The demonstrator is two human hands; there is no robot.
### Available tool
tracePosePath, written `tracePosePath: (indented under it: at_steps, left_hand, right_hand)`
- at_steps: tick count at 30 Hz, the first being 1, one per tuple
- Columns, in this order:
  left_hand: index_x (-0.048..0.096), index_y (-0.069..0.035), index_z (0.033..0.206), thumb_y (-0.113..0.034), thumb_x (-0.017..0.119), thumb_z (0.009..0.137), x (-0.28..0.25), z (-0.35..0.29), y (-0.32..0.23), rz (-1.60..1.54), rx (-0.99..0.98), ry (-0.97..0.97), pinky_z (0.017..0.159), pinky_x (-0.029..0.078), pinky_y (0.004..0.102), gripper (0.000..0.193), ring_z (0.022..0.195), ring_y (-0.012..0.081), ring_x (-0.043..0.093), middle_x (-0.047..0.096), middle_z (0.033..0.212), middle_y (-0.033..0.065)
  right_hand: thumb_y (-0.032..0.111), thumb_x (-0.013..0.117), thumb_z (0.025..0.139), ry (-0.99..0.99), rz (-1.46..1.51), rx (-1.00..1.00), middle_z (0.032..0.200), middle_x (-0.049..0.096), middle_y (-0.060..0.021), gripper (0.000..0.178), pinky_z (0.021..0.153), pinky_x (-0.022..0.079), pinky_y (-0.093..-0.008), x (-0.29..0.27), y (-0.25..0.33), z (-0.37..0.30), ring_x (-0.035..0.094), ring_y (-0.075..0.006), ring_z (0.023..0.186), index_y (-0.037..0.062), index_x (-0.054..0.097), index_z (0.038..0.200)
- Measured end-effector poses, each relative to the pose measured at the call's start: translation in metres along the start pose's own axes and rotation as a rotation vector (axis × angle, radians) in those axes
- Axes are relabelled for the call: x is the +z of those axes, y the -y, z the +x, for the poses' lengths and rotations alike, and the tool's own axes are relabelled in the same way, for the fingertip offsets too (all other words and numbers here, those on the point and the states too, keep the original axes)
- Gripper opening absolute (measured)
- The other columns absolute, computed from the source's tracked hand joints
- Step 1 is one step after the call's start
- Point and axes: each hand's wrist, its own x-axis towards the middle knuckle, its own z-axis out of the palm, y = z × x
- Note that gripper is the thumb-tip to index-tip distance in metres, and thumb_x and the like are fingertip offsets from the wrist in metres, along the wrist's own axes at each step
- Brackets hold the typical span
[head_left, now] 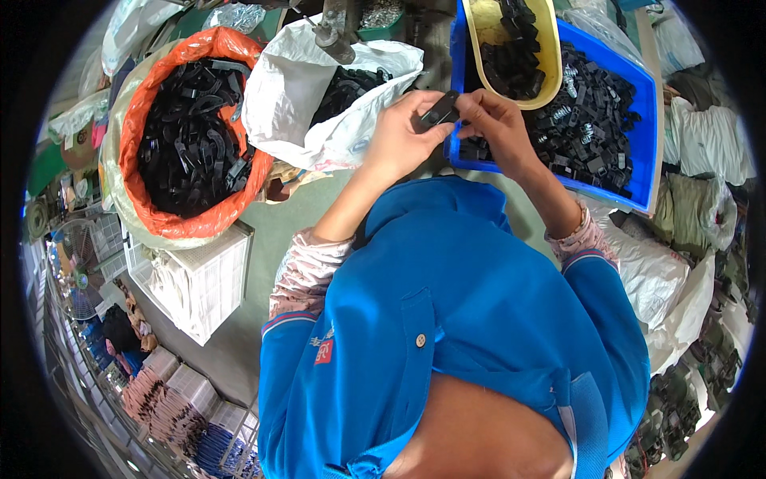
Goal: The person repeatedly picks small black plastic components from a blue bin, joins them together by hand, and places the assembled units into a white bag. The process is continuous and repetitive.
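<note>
Between the thumb and fingers of my left hand (pixel 399 137) is a small, oblong black plastic part (pixel 440 112), held tilted. My right hand (pixel 499 132) meets it from the other side, thumb and fingers pinched at its right end; whether they also hold a smaller piece is hidden. Just left of my hands, a white woven sack (pixel 279 100) stands with its mouth open and black parts inside. On the right is a blue bin (pixel 650 120) of small black pieces and several metal springs (pixel 570 82). A yellow tub (pixel 550 84) with black parts rests over its left side.
An orange-lined sack (pixel 132 172) full of curved black parts stands at the left, beside a white plastic crate (pixel 215 295). A metal machine part (pixel 335 44) juts out above the white sack. Filled white bags (pixel 650 275) lie along the right.
</note>
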Motion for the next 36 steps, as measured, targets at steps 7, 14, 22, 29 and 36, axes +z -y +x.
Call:
tracePosePath:
  at_steps: [7,14,22,29,36]
  left_hand:
    - [0.058,-0.004,0.1,-0.014,0.074,0.08,-0.003,0.0,-0.019,0.441,0.356,0.001,0.071,0.053,0.041,0.028,0.088,0.0366,0.065,0.064,0.092,0.0156]
    - [0.055,-0.003,0.083,-0.017,0.075,0.084,-0.01,-0.006,-0.012,0.339,0.09,-0.01,0.058,0.048,0.0315,0.024,0.065,0.0208,0.06,0.064,0.081,0.0126]
    - [0.049,-0.002,0.077,-0.013,0.074,0.084,-0.008,0.001,0.012,-0.01,0.087,-0.113,0.076,0.047,0.0288,0.029,0.082,0.0158,0.056,0.062,0.088,0.0127]
    - [0.049,-0.001,0.074,-0.005,0.075,0.079,-0.04,-0.004,0.011,0.045,0.254,-0.287,0.081,0.048,0.0304,0.027,0.094,0.0216,0.063,0.066,0.101,0.0144]
    - [0.048,-0.001,0.074,-0.004,0.076,0.079,-0.074,0.0,0.009,0.051,0.302,-0.28,0.079,0.052,0.0297,0.028,0.093,0.0203,0.067,0.069,0.11,0.0188]
  right_hand:
    - [0.008,0.07,0.089,-0.184,0.15,-0.105,0.084,0.067,-0.0083,0.013,0.066,0.056,-0.025,0.019,-0.002,-0.018,0.068,-0.0144,0.072,-0.0005,0.061,0.091]
    - [0.004,0.07,0.077,-0.126,-1.486,-0.748,0.113,0.062,-0.0129,0.015,0.09,0.049,-0.0404,-0.081,0.067,0.005,0.058,-0.03,0.107,0.0054,0.069,0.092]
    - [0.007,0.066,0.076,0.316,-2.12,-0.565,0.148,0.039,-0.0188,0.016,0.114,0.031,-0.0413,-0.105,0.083,0.042,0.033,-0.0324,0.139,0.0042,0.068,0.092]
    - [0.002,0.065,0.087,0.279,-1.276,-0.416,0.106,0.054,-0.0138,0.027,0.078,0.053,-0.0347,-0.071,0.112,0.033,0.062,-0.0292,0.093,-0.003,0.058,0.112]
    - [0.02,0.058,0.099,0.141,-0.27,-0.115,0.084,0.065,-0.0014,0.031,0.068,0.048,-0.0212,0.016,0.069,0.055,0.059,-0.0089,0.072,0.0006,0.062,0.123]
